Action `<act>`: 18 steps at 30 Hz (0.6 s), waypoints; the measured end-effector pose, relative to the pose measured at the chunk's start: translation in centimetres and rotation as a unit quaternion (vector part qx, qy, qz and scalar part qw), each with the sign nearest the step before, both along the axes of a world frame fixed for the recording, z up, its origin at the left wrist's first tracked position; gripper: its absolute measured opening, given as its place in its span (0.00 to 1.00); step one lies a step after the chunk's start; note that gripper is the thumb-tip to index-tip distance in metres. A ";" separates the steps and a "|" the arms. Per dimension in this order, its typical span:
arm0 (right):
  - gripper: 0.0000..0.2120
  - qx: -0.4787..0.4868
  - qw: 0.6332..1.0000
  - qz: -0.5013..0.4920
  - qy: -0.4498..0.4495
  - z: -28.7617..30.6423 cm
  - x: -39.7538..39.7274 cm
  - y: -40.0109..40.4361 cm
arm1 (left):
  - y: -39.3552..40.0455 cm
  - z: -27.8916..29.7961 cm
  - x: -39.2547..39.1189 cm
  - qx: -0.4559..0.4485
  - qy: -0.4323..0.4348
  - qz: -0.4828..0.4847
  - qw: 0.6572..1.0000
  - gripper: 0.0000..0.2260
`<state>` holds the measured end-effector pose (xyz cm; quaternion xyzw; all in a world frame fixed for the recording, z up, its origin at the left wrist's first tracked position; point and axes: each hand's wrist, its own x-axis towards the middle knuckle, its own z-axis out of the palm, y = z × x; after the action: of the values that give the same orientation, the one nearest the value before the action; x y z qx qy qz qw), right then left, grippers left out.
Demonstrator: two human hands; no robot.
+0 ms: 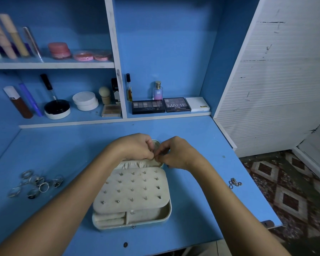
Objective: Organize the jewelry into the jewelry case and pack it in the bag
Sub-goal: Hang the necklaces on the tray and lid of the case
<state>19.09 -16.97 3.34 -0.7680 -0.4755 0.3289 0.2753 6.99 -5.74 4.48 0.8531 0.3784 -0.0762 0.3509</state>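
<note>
Your left hand (137, 146) & right hand (174, 151) meet fingertip to fingertip over the gathered pocket at the far end of the open cream fabric-lined jewelry case (131, 198). Both have fingers curled tight, pinching sth tiny between them, prob. a small earring, but it's too small to be sure. Judging by size, it'll be v. light, stiff & slippery, easy to drop, so pinch it at the post or edge, not the face.

The case lies flat on the blue desk (192, 209), just below your hands, its studded earring panel (133, 189) folded toward you. The cluster of silver rings (37, 183) sits well apart to your left; a small silver chain (234, 182) lies near your right forearm. No bag in view.
</note>
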 end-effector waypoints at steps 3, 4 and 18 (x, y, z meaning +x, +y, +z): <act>0.06 0.026 1.000 -0.007 0.000 -0.3 0.2 -0.2 | 0.0 -0.1 0.0 0.016 -0.001 -0.013 1.000 0.09; 0.05 0.035 0.999 -0.009 0.006 -0.3 0.3 -0.3 | -0.1 -0.1 0.0 0.019 -0.001 -0.016 1.000 0.09; 0.02 0.073 0.990 -0.099 -0.068 0.3 4.4 -5.0 | -3.0 -0.2 2.9 0.023 -0.119 -0.084 0.989 0.03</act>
<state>23.50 -21.98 3.63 -0.8099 -0.4374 0.2108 0.3292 9.90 -8.75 4.32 0.8930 0.2622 0.0057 0.3658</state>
